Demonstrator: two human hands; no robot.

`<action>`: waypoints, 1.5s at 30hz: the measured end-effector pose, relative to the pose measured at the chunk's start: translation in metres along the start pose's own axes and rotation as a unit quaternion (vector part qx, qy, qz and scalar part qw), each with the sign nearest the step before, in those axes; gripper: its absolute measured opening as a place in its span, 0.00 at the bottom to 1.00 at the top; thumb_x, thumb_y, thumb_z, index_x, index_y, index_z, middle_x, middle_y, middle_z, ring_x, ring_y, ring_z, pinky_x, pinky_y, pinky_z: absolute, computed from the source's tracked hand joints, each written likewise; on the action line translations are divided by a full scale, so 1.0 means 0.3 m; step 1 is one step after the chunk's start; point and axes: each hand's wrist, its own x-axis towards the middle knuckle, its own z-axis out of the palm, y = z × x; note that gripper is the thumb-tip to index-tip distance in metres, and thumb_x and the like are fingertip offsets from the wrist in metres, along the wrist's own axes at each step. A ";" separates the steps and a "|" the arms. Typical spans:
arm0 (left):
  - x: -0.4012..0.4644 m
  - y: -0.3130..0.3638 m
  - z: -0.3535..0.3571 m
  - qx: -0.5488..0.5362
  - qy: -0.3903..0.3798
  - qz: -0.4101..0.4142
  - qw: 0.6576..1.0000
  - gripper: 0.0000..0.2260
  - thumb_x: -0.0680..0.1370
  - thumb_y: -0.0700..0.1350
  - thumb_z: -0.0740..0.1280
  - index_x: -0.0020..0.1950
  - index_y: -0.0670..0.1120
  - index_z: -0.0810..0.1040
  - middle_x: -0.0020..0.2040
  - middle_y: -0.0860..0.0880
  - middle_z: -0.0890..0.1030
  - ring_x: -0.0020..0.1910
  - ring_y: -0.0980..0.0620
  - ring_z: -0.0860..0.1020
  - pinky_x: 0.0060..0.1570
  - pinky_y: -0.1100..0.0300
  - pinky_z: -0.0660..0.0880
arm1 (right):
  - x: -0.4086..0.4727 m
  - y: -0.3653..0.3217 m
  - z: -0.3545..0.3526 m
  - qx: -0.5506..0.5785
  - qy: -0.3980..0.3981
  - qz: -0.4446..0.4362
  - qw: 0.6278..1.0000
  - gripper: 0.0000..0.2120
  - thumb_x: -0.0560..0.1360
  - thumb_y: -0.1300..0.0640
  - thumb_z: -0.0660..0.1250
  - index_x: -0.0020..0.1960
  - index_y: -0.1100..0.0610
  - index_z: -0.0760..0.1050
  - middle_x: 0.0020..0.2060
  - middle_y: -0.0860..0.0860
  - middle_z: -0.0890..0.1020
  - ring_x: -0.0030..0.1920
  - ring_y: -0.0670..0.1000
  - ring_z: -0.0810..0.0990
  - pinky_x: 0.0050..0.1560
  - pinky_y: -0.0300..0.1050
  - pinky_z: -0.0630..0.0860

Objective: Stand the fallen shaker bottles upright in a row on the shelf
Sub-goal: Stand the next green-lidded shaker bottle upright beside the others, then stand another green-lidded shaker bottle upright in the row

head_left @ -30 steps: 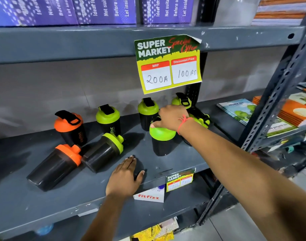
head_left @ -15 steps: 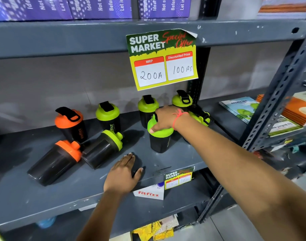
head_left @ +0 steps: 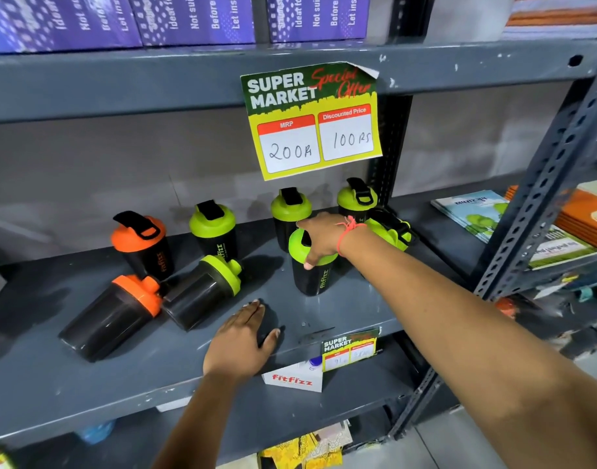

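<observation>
**Right hand on the upright green shaker, two bottles still down**

From my feed I see my right hand (head_left: pixel 321 240) wrapped over the lime-green lid of a black shaker bottle (head_left: pixel 313 277) that stands upright on the grey shelf (head_left: pixel 341 309); the fingers are closed around the lid, thumb tip down on its front edge, and a red thread circles the wrist. My left hand (head_left: pixel 241 340) lies flat and open on the shelf near its front edge, palm down, holding nothing.

Along the back I count four upright bottles: an orange-lidded one (head_left: pixel 142 245) at the left, then a green-lidded one (head_left: pixel 214 231), another green one (head_left: pixel 290 211) just behind my right hand, and a fourth green one (head_left: pixel 356 199) by the rear post. To the right of my wrist a further green-lidded bottle (head_left: pixel 393 231) is partly hidden by my arm; it looks tipped over, though I cannot tell for certain.

Two bottles lie on their sides in front of the left pair: an orange-lidded fallen shaker (head_left: pixel 111 319) and, touching it on the right, a green-lidded fallen shaker (head_left: pixel 202 292), both with lids pointing toward the back.

A yellow price card (head_left: pixel 312 121) hangs from the shelf above, reading 200 and 100. A smaller price tag (head_left: pixel 350 348) and a white fitfizz label (head_left: pixel 292 379) sit at the front lip.
</observation>
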 end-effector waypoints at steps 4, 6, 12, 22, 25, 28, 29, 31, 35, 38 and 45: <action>-0.002 -0.001 -0.002 0.002 -0.002 -0.004 1.000 0.36 0.69 0.66 0.46 0.71 0.47 0.61 0.73 0.49 0.63 0.71 0.50 0.60 0.69 0.58 0.57 | 0.021 -0.015 0.004 -0.014 0.003 0.002 1.000 0.40 0.66 0.46 0.74 0.73 0.55 0.63 0.68 0.56 0.73 0.67 0.59 0.72 0.64 0.52 0.74; -0.004 0.001 -0.002 -0.002 -0.003 -0.008 1.000 0.39 0.67 0.67 0.42 0.71 0.47 0.61 0.73 0.48 0.63 0.72 0.50 0.60 0.70 0.57 0.57 | 0.022 -0.018 0.006 -0.033 -0.002 0.013 0.999 0.40 0.66 0.44 0.74 0.73 0.54 0.62 0.69 0.55 0.72 0.68 0.58 0.72 0.65 0.52 0.73; -0.107 -0.051 -0.021 0.012 -0.003 -0.025 1.000 0.36 0.70 0.65 0.43 0.70 0.46 0.63 0.72 0.47 0.65 0.71 0.49 0.62 0.69 0.56 0.57 | -0.007 -0.012 -0.069 0.083 0.003 0.009 0.997 0.46 0.69 0.36 0.66 0.77 0.49 0.44 0.78 0.58 0.49 0.77 0.60 0.51 0.76 0.57 0.53; -0.326 -0.278 -0.158 0.054 0.037 -0.122 0.990 0.38 0.68 0.66 0.43 0.68 0.44 0.66 0.69 0.45 0.69 0.68 0.45 0.67 0.67 0.53 0.63 | 0.126 -0.413 0.082 0.445 0.071 -0.008 0.892 0.38 0.62 0.38 0.67 0.67 0.55 0.71 0.64 0.58 0.77 0.65 0.60 0.75 0.64 0.50 0.73; -0.341 -0.383 -0.171 0.074 0.020 -0.121 0.990 0.39 0.72 0.70 0.41 0.66 0.43 0.69 0.67 0.44 0.73 0.64 0.43 0.72 0.63 0.52 0.68 | 0.222 -0.512 0.197 0.523 0.077 0.078 0.845 0.42 0.56 0.35 0.67 0.65 0.56 0.70 0.63 0.59 0.76 0.63 0.61 0.76 0.65 0.57 0.72; -0.334 -0.450 -0.181 0.104 -0.039 -0.096 0.989 0.35 0.77 0.64 0.40 0.65 0.41 0.69 0.63 0.43 0.76 0.59 0.44 0.76 0.67 0.61 0.53 | 0.195 -0.579 0.203 0.556 0.116 0.175 0.804 0.39 0.65 0.40 0.72 0.68 0.58 0.66 0.67 0.61 0.70 0.65 0.64 0.71 0.67 0.56 0.70; -0.329 -0.460 -0.181 0.107 -0.045 -0.088 0.989 0.33 0.77 0.63 0.41 0.64 0.40 0.70 0.62 0.43 0.77 0.57 0.45 0.78 0.67 0.64 0.48 | 0.201 -0.585 0.210 0.559 0.121 0.204 0.795 0.39 0.66 0.42 0.73 0.69 0.59 0.64 0.68 0.62 0.68 0.66 0.64 0.70 0.68 0.55 0.69; -0.325 -0.468 -0.177 0.100 -0.052 -0.071 0.991 0.33 0.78 0.62 0.41 0.63 0.40 0.71 0.61 0.42 0.78 0.56 0.45 0.78 0.67 0.66 0.43 | 0.217 -0.594 0.232 0.570 0.135 0.241 0.774 0.37 0.66 0.45 0.74 0.68 0.60 0.64 0.68 0.62 0.66 0.66 0.64 0.70 0.67 0.53 0.68; -0.324 -0.492 -0.155 0.090 -0.054 -0.056 0.993 0.33 0.77 0.63 0.41 0.64 0.41 0.70 0.63 0.43 0.76 0.60 0.46 0.76 0.65 0.60 0.53 | 0.203 -0.621 0.239 0.592 0.169 0.268 0.741 0.28 0.67 0.51 0.73 0.62 0.57 0.67 0.65 0.59 0.67 0.63 0.63 0.70 0.62 0.53 0.68; -0.318 -0.507 -0.137 0.087 -0.030 -0.058 0.994 0.34 0.77 0.63 0.39 0.65 0.41 0.70 0.63 0.43 0.76 0.60 0.46 0.76 0.63 0.56 0.68 | 0.179 -0.625 0.229 0.586 0.213 0.264 0.736 0.23 0.67 0.53 0.72 0.58 0.57 0.67 0.63 0.58 0.67 0.62 0.63 0.70 0.59 0.51 0.69; -0.251 -0.483 -0.153 0.059 -0.040 0.003 0.997 0.54 0.55 0.71 0.19 0.73 0.44 0.43 0.76 0.45 0.45 0.74 0.49 0.45 0.70 0.58 0.40 | 0.071 -0.619 0.254 0.279 0.451 0.093 0.842 0.23 0.61 0.55 0.78 0.51 0.61 0.74 0.57 0.61 0.74 0.54 0.66 0.74 0.52 0.55 0.77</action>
